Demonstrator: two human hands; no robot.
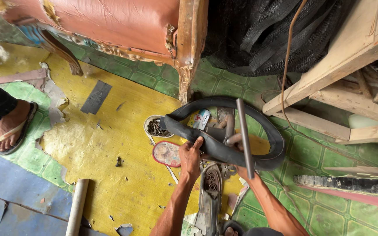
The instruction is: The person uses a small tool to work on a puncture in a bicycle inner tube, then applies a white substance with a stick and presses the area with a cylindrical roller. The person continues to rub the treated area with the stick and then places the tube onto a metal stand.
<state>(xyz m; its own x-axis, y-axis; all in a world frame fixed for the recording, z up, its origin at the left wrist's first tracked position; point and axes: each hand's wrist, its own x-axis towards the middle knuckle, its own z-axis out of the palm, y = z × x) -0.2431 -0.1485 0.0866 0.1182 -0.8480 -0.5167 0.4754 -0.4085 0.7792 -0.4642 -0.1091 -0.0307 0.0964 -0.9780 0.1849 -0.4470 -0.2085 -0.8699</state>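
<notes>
A black rubber inner tube (267, 131) lies looped in front of me above the floor. My left hand (190, 156) grips its near-left side, thumb on top of the rubber. My right hand (238, 144) is mostly hidden behind the tube and holds a grey metal T-shaped tool (244, 135), whose long bar crosses the loop. Below the hands sits a worn metal part (211, 192) with a ribbed face. A small box (198, 119) shows through the loop.
An oval tin (155, 127) with several screws and its lid (167, 154) lie left of the tube. A carved red chair (110, 26), black netting (267, 35) and wooden frames (342, 78) stand behind. Another person's sandalled foot (12, 126) is at left; a pipe (77, 205) lies near.
</notes>
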